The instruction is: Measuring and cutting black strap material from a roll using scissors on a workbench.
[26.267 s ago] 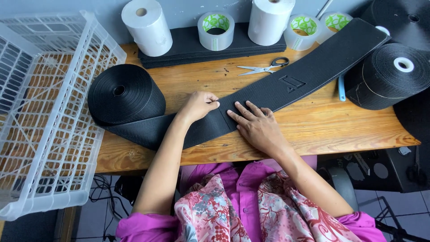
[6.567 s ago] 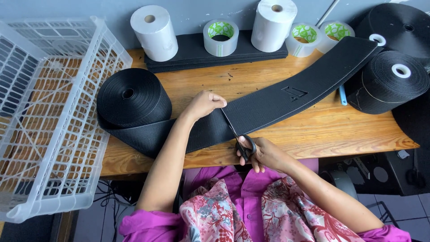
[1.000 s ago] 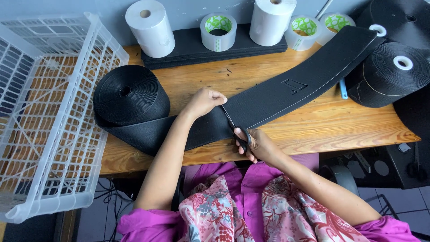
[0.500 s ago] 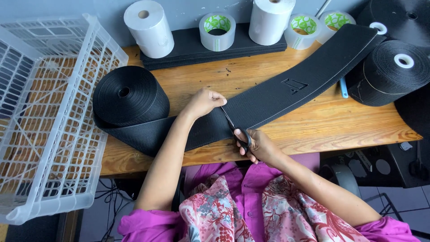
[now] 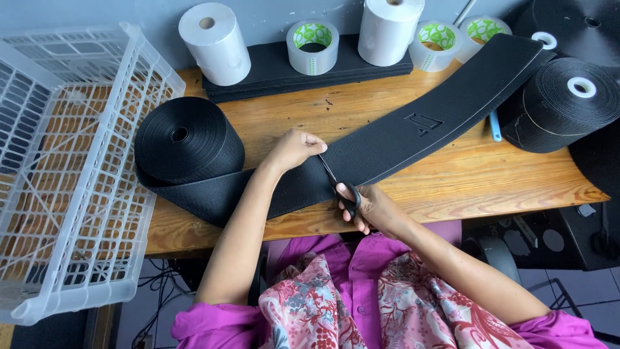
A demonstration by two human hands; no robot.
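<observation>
A wide black strip (image 5: 426, 123) runs from a black roll (image 5: 187, 142) at the left across the wooden table (image 5: 452, 187) to the upper right. My left hand (image 5: 294, 147) presses on the strip near its far edge. My right hand (image 5: 368, 207) grips black-handled scissors (image 5: 339, 184) at the strip's near edge. The blades reach across the strip toward my left fingers.
A white plastic crate (image 5: 71, 174) stands at the left. Two white paper rolls (image 5: 214, 42), several clear tape rolls (image 5: 312, 46) and a stack of black sheets (image 5: 271, 71) line the back. Another black roll (image 5: 568, 103) sits at the right, a blue tool (image 5: 495, 126) beside it.
The scissors went from lying at the back of the table to my right hand and now cut across the strip. In the last second my hands have barely moved.
</observation>
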